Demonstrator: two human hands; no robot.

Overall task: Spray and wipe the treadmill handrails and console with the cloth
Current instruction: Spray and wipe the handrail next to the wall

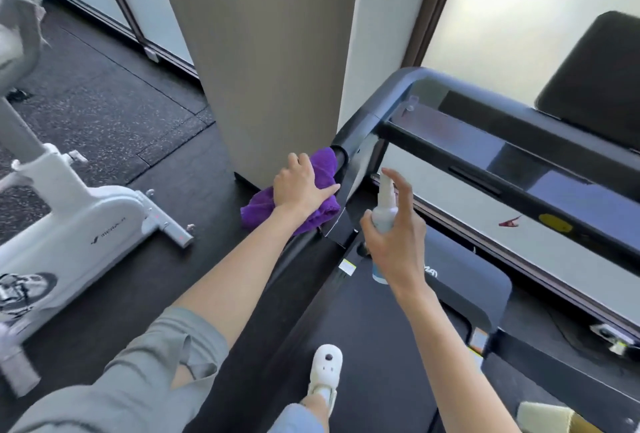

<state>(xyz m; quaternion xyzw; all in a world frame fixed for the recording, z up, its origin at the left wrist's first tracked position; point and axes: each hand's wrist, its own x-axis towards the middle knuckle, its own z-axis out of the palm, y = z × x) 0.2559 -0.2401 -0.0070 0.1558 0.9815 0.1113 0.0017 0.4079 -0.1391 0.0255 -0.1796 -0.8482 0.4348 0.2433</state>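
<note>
A purple cloth [323,164] is wrapped over the treadmill's left handrail [349,173]. My left hand [301,187] lies on top of the cloth with the fingers curved round it and the rail. A small white spray bottle [384,209] stands upright in my right hand [394,235], just right of the rail; my index finger rises over its nozzle. The glossy black console [519,152] stretches away to the right, reflecting the window.
A beige pillar [273,62] stands right behind the handrail. A white exercise bike [79,218] sits on the dark floor at left. My white-shoed foot [325,373] is on the treadmill belt [374,328]. Frosted windows run behind the console.
</note>
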